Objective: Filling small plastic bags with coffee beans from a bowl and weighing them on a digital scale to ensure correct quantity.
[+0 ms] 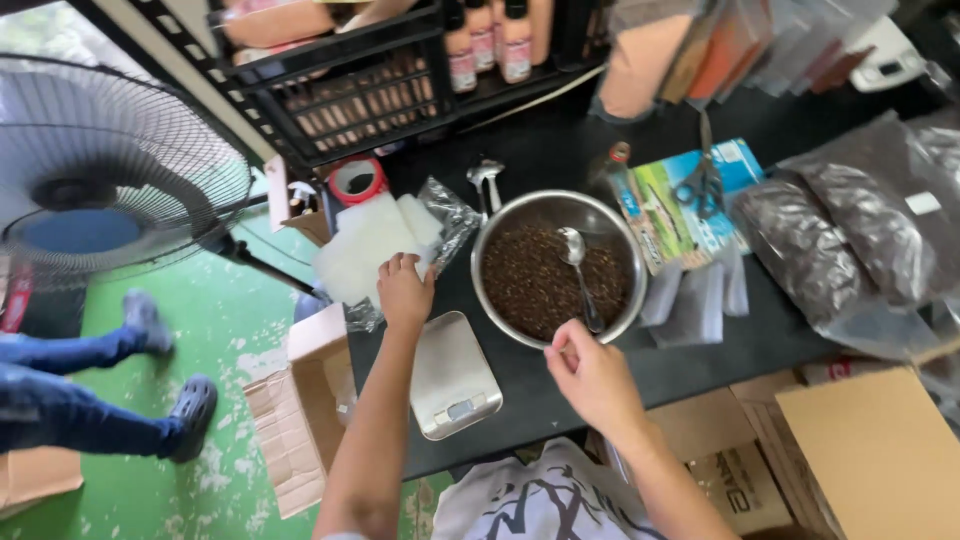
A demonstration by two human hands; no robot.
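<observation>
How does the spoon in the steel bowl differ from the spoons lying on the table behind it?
The spoon in the bowl leans on the rim of the bowl, its head over the dark grains; the spoons on the table lie flat on the black table. The right hand is at the first's handle; the others lie apart from both hands, the left hand being on white bags. All look like shiny metal.

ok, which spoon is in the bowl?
The long spoon resting on the dark grains inside the steel bowl, handle towards the right hand. The other spoons lie on the black table behind the bowl.
</observation>
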